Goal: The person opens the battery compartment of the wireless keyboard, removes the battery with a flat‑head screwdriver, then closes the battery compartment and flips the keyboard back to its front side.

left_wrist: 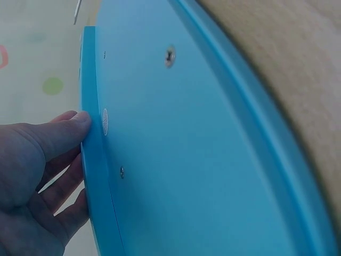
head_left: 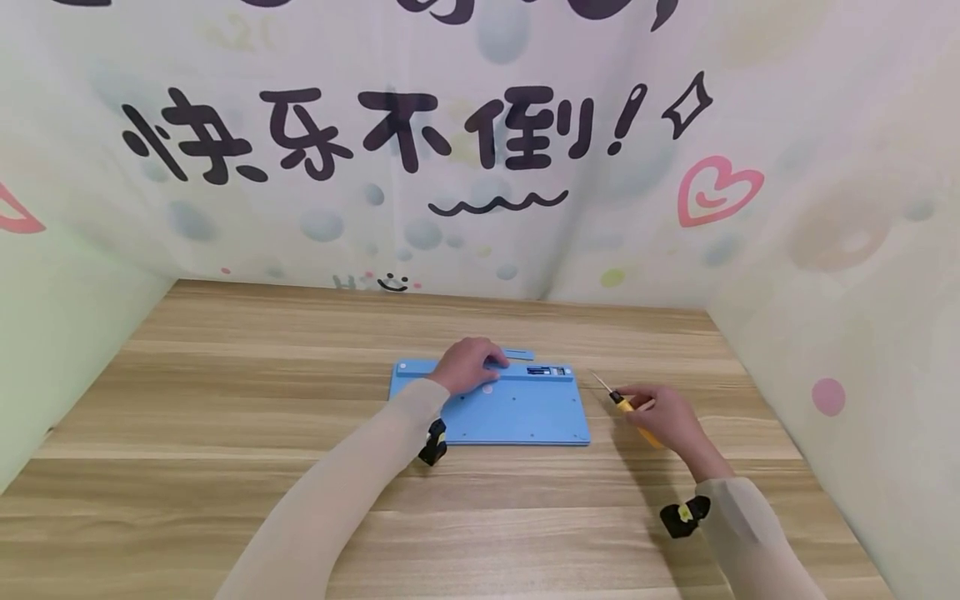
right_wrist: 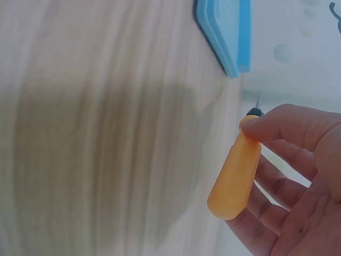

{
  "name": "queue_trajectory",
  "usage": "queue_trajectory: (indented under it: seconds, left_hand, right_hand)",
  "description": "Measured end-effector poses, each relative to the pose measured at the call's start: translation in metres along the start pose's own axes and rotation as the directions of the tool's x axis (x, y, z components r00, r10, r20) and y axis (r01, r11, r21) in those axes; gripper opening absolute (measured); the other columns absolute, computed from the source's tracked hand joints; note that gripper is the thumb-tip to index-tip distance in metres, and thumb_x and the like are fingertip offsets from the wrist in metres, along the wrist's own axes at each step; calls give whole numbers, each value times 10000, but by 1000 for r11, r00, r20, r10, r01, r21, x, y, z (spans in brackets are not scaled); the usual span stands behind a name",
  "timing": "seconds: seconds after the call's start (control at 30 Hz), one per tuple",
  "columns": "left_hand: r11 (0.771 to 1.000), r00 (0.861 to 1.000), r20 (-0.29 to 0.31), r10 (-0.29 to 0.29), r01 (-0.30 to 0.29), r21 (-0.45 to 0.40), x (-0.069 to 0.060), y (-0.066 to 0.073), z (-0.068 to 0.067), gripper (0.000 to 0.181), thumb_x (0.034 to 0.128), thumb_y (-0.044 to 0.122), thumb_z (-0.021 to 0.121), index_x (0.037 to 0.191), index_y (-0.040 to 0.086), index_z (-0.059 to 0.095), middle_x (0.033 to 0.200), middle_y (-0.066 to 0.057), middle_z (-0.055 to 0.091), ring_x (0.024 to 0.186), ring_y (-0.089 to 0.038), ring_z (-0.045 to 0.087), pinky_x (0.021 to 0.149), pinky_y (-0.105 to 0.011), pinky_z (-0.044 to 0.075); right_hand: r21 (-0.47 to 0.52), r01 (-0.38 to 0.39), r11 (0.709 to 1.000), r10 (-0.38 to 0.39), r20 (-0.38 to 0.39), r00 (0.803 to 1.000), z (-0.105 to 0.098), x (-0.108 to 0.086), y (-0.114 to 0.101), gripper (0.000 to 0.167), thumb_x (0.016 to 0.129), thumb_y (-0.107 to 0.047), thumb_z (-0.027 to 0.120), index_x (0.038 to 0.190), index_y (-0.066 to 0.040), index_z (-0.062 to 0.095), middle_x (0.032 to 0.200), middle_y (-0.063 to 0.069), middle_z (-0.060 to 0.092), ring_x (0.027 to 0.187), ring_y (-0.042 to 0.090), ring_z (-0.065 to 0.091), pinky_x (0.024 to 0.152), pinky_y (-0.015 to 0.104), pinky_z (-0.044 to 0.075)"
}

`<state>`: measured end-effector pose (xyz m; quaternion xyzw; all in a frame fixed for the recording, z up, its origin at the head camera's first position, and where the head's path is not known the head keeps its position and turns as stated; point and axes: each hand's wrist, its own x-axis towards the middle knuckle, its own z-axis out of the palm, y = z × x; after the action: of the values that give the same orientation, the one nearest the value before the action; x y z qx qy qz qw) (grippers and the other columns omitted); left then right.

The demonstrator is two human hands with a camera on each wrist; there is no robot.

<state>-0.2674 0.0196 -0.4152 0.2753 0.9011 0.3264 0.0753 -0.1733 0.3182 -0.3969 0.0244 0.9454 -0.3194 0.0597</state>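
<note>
Two hands, one device, one screwdriver, one strip: so we list what lies on and over the table [head_left: 285,417].

Device [head_left: 525,412]: blue, flat, rectangular; lying in the middle of the table, wider than deep, screw-dotted face up. We note a raised ridge [head_left: 517,372] along its far edge and, near the ridge's right end, an uncovered compartment [head_left: 545,371]; the contents are too small for us to name.

Strip [head_left: 519,355]: blue, narrow; just beyond the device's far edge, beside the left hand's fingertips. Whether they touch, we cannot tell.

Left hand [head_left: 467,367]: holding the device at the ridge, left of the compartment, thumb and fingers close together along the edge.

Screwdriver [head_left: 621,402]: yellow handle, black collar, thin metal shaft; right of the device, its tip near the far right corner and apart from it.

Right hand [head_left: 666,417]: pinching the screwdriver between thumb and fingers near the collar.

Sleeves [head_left: 352,483]: two, pale, each with a black wrist camera [head_left: 432,443] at the cuff.

Backdrop [head_left: 300,250]: white, behind the table; we record dark lettering, bubbles and a pink heart [head_left: 720,192].
</note>
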Motion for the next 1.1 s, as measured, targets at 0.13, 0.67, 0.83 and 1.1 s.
queue_trajectory:
  seconds: [0.13, 0.67, 0.83, 1.1]
  left_hand:
    - [1000, 1000, -3, -6, 6, -5, -1, 1, 0, 202, 845, 88, 653, 1044, 102, 686, 1043, -15, 647, 1037, -177, 563, 911, -327, 428]
    - [1000, 1000, -6, -1, 1, -7, -3, 2, 0, 200, 843, 75, 651, 1039, 94, 687, 1041, -23, 648, 1033, -179, 565, 908, -329, 430]
    - [1000, 1000, -13, -6, 6, -7, -2, 2, 0, 197, 840, 70, 655, 1031, 103, 690, 1035, -17, 649, 1022, -170, 567, 898, -321, 434]
    - [1000, 1000, -18, -10, 10, -7, -2, 2, 0, 198, 841, 81, 655, 1035, 107, 689, 1043, -14, 647, 1031, -170, 563, 906, -323, 429]
  right_hand:
    - [3, 23, 1000, -23, -6, 1000, 0, 3, -6, 379, 784, -19, 619, 1163, -14, 618, 931, 145, 622, 805, 257, 600, 567, 298, 473]
    - [-28, 126, 992, -126, 21, 992, 0, 13, -20, 298, 797, -25, 636, 1093, -45, 669, 928, 145, 619, 803, 263, 614, 607, 327, 504]
    - [5, 120, 993, -120, 61, 991, 0, 17, -23, 309, 810, -11, 608, 1113, -47, 659, 975, 161, 597, 821, 266, 601, 615, 319, 511]
    - [-8, 127, 992, -126, 74, 989, -1, 24, -27, 328, 815, 2, 590, 1133, -52, 650, 1028, 180, 582, 836, 272, 593, 622, 322, 507]
